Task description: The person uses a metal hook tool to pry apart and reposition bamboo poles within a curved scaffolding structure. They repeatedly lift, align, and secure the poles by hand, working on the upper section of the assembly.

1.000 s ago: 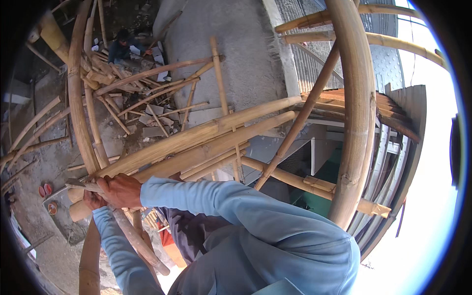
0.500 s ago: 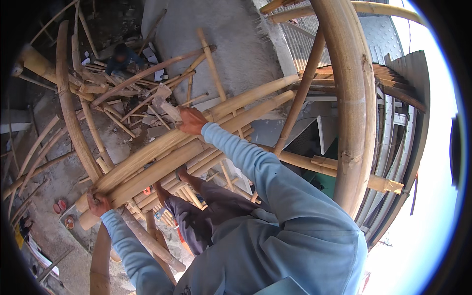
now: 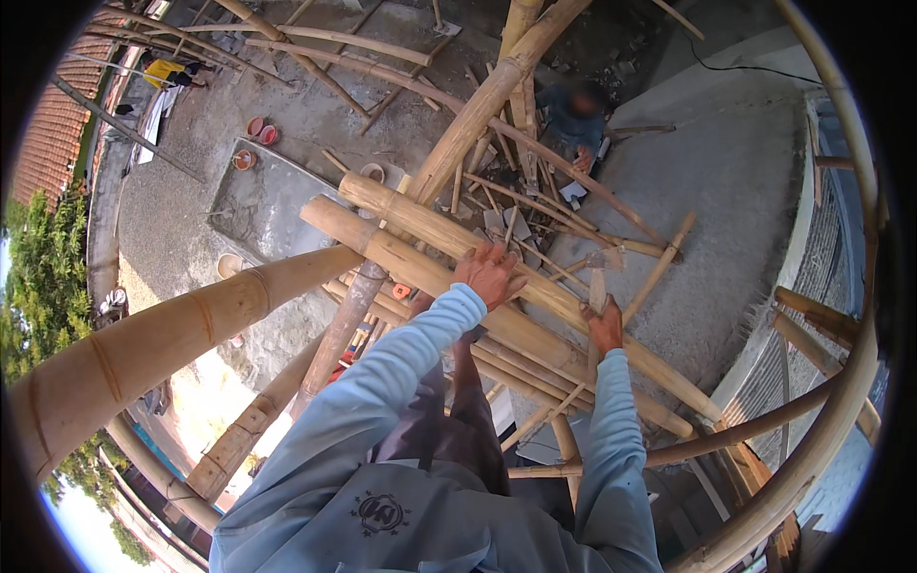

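My left hand (image 3: 489,272) lies palm down with fingers spread on a pair of thick bamboo poles (image 3: 430,239) that run side by side from upper left to lower right. My right hand (image 3: 604,327) is closed around the wooden handle of a hammer-like tool (image 3: 602,263), whose metal head stands just above the same poles. Both arms wear light blue sleeves. My legs in dark trousers (image 3: 449,430) straddle the frame below.
I am high up in a bamboo frame. A thick bamboo pole (image 3: 143,349) crosses at left, a curved one (image 3: 841,382) at right. On the ground far below, another person (image 3: 573,115) crouches among bamboo offcuts, near a concrete slab (image 3: 267,191) and orange bowls (image 3: 258,129).
The view has swung round. My left hand left the pole end and now rests on the paired poles. My right hand now holds the hammer-like tool beside it.
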`<state>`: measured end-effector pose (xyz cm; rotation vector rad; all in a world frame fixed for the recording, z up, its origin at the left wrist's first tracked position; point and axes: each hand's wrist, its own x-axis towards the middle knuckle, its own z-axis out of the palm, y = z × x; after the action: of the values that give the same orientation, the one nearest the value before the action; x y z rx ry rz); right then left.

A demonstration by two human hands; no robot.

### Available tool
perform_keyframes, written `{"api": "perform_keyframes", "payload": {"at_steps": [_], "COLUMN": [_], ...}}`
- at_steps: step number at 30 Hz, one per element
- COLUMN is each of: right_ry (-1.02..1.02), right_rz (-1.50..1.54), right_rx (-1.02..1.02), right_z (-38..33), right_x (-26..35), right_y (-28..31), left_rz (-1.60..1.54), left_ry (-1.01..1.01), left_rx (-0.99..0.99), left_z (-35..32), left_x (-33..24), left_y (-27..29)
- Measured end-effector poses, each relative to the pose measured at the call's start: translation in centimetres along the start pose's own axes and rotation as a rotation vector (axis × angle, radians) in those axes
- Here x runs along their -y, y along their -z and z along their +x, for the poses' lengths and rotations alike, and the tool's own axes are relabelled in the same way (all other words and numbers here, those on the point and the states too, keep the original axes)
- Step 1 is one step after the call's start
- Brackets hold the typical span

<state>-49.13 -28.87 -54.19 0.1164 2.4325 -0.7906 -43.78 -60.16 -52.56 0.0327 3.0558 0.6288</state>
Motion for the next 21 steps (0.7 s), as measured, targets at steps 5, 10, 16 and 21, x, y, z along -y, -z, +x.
{"api": "perform_keyframes", "payload": {"at_steps": [5,10,16,21], "right_ry": [-0.062,-0.092,0.069,0.018], "right_rz": [0.190,0.108,0.090,0.033], "right_rx": [0.212,0.463,0.373,0.347], "right_z": [0.8,2.1,1.1,0.6], "right_x": [0.1,2.0,0.5,0.7], "right_y": [0.7,2.4,1.3,0.7], "left_rz": [0.207,0.188,0.259,0.124], "left_ry": [-0.427,-0.499,-0.655,-0.609], "left_rx": [0.450,0.666,0.041,0.243], "left_z": [4.7,5.9,2.6,3.6], "left_x": [2.9,3.8,6.4,5.9], "left_y": [-1.1,-1.0,-4.6,-2.8]}}
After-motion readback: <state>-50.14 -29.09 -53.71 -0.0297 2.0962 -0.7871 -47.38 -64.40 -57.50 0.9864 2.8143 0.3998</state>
